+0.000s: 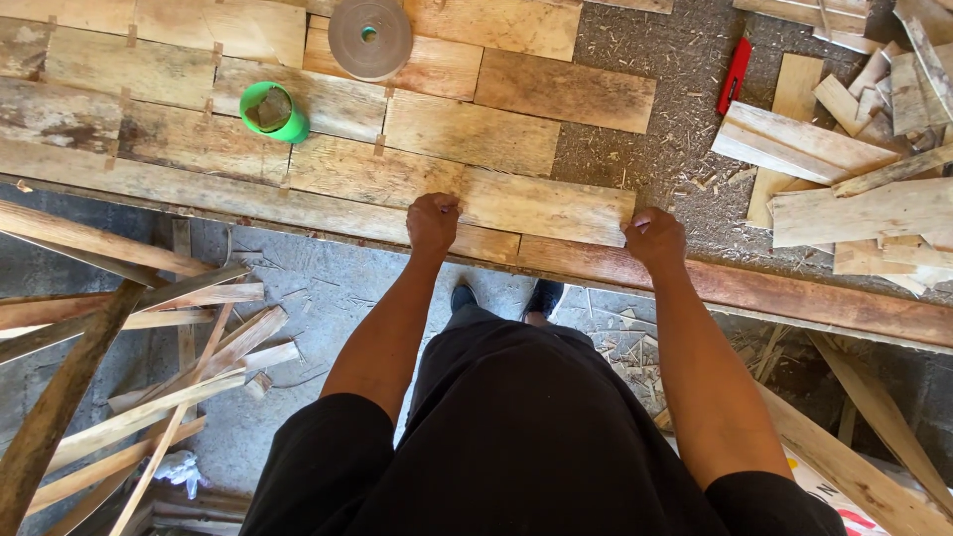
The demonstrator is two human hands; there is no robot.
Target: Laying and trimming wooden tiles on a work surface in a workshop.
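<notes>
Near the middle of the frame, the left hand (433,220) clenches the left end of a short wooden plank (541,206), and the right hand (653,238) grasps its right end, at the table's near edge (794,296). Farther up, a green cup (274,111) sits on joined boards (199,139), a tape roll (370,38) beyond. Offcuts (844,149) and a red tool (736,71) lie upper right.

One printed item only: a white sheet or bag (829,493) with red and yellow markings, on the floor at the near right, mostly hidden under a slanted wooden plank (844,467) and the person's right arm. Can't tell which kind it is. No other labels, signs or screens visible.
</notes>
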